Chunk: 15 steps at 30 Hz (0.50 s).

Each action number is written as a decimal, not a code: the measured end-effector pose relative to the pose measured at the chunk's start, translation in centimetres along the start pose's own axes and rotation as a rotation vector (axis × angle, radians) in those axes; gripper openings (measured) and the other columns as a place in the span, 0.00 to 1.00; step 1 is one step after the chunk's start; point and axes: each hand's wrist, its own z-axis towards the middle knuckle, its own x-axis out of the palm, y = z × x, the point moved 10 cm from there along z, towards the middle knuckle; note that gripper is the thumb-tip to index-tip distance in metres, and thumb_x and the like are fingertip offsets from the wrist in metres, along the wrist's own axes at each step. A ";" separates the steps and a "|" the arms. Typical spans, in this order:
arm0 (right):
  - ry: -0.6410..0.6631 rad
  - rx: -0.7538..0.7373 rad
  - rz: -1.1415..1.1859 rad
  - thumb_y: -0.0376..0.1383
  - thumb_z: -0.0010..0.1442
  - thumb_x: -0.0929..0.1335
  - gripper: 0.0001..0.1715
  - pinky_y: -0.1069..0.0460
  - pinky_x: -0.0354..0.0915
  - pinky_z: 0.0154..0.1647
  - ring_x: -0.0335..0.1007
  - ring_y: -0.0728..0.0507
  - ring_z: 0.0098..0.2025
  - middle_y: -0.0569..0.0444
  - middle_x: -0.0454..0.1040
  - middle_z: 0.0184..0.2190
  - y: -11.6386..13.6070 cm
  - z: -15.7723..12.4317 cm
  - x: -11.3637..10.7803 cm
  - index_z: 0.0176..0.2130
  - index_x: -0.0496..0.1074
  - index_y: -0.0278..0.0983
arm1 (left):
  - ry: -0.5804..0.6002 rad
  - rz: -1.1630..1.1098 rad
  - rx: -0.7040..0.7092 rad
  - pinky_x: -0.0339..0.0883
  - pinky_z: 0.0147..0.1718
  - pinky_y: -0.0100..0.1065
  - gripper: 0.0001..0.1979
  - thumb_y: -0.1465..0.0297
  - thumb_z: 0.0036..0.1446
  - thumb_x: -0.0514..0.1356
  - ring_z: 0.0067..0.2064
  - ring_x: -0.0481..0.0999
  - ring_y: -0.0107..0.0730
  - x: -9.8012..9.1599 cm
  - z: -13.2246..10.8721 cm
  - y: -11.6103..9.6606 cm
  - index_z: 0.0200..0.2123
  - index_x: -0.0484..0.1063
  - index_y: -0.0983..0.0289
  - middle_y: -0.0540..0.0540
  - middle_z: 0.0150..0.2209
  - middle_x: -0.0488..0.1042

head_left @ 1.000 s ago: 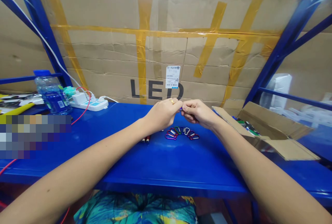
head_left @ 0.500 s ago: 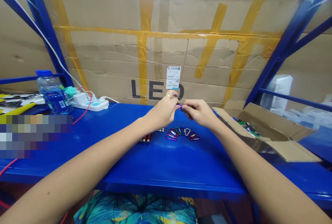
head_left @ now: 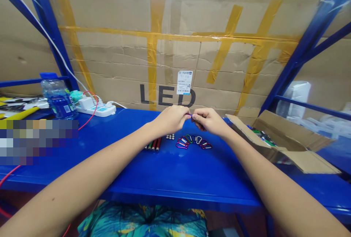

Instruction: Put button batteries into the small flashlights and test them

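Note:
My left hand and my right hand meet above the back half of the blue table. Both are closed in a pinch on a small purple piece, one at each side of it. The fingers cover most of the piece, so its kind cannot be made out. Below the hands, several coloured carabiners lie in an arc. To their left is a cluster of small silvery pieces. Partly behind my left forearm, several red and green tubes with silver ends lie side by side.
An open cardboard box with pen-like items inside stands at the right. On the left are a blue-capped bottle, a white power strip and a red cable. A taped cardboard sheet closes off the back.
My left hand has rolled over and dropped slightly, its raised fingers now lower. The right hand stays nearly in place. The purple piece is still between them.

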 end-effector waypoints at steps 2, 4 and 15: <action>0.007 0.029 0.043 0.48 0.58 0.66 0.19 0.55 0.55 0.16 0.58 0.51 0.15 0.60 0.63 0.13 -0.5 0.1 0.1 0.25 0.66 0.36 | 0.000 -0.015 0.029 0.69 0.41 0.39 0.10 0.71 0.64 0.53 0.41 0.77 0.40 0.1 0.0 -0.1 0.38 0.74 0.66 0.59 0.37 0.78; 0.011 0.051 0.084 0.49 0.57 0.67 0.20 0.55 0.56 0.16 0.58 0.51 0.15 0.60 0.63 0.13 -1.0 0.1 0.1 0.25 0.66 0.36 | -0.005 -0.020 0.053 0.69 0.41 0.39 0.10 0.71 0.64 0.52 0.41 0.77 0.39 0.2 0.0 -0.3 0.38 0.74 0.67 0.59 0.38 0.78; 0.037 0.051 0.146 0.52 0.56 0.68 0.23 0.55 0.57 0.15 0.58 0.51 0.15 0.60 0.64 0.14 -1.7 0.2 0.2 0.26 0.66 0.36 | -0.058 -0.056 0.102 0.68 0.40 0.37 0.06 0.73 0.62 0.54 0.40 0.75 0.37 0.2 -0.2 -0.8 0.39 0.70 0.66 0.58 0.38 0.76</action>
